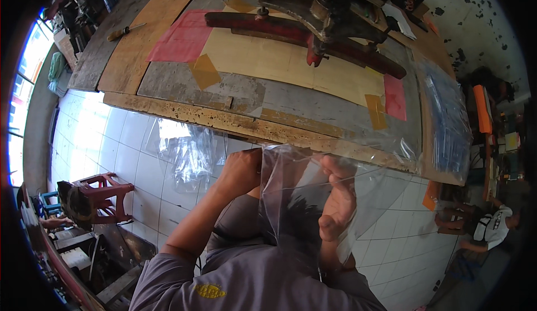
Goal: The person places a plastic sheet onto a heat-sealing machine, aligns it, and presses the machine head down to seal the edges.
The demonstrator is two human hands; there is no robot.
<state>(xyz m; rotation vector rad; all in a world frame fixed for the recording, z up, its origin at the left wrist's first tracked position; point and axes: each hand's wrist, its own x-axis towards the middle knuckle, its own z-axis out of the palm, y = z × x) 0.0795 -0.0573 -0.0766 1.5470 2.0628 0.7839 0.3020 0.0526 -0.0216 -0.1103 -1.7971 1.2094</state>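
A clear plastic bag (pixel 305 196) hangs just below the front edge of a worn wooden workbench (pixel 184 109). My left hand (pixel 240 171) grips the bag's upper left corner with closed fingers. My right hand (pixel 337 199) is behind or inside the clear film, fingers curled on it. Another crumpled clear bag (pixel 187 154) hangs to the left of my left hand.
On the bench stands a dark metal press (pixel 313 17) with a red bar, over a pale board with red and yellow tape patches. A stack of clear bags (pixel 444 121) lies at the bench's right end. A screwdriver (pixel 124 31), a red stool (pixel 103 191) and a seated person (pixel 492 227) are around.
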